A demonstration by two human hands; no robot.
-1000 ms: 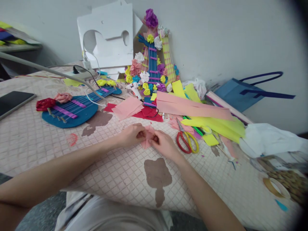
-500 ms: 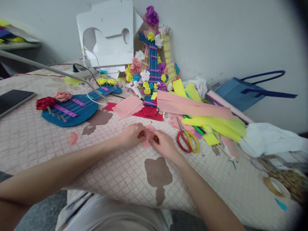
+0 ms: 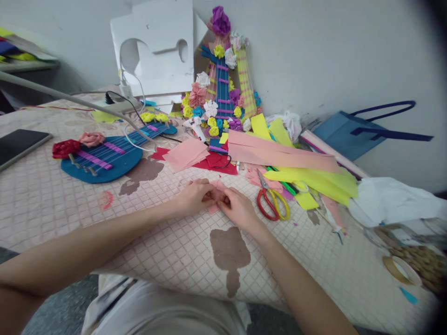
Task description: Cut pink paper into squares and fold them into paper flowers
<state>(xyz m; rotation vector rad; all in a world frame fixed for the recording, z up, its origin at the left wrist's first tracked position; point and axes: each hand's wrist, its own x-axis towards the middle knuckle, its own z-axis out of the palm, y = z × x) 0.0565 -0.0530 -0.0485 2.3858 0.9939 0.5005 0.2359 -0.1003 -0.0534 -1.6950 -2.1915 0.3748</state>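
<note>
Between my two hands, low over the table, is a small piece of pink crepe paper (image 3: 217,184), partly covered by the fingers. My left hand (image 3: 195,197) is closed, its fingertips pinching the paper's left side. From the right, my right hand (image 3: 239,209) also pinches it, thumb and fingers curled together. The two sets of fingertips nearly meet. Just right of my right hand lie scissors (image 3: 270,202) with one red and one yellow handle. Beyond my hands is a stack of pink paper pieces (image 3: 186,154) on red paper (image 3: 218,163).
A blue toy guitar (image 3: 104,170) with paper flowers lies at left, near a tablet-like device (image 3: 21,144). Behind stand flower-covered guitars (image 3: 222,88) and a glue gun (image 3: 196,126). Yellow paper strips (image 3: 324,184), a tape roll (image 3: 401,271) and a blue bag (image 3: 359,135) are at right.
My left fingertips have shifted slightly right and down, closer to my right hand, covering more of the pink paper. My right hand has barely moved.
</note>
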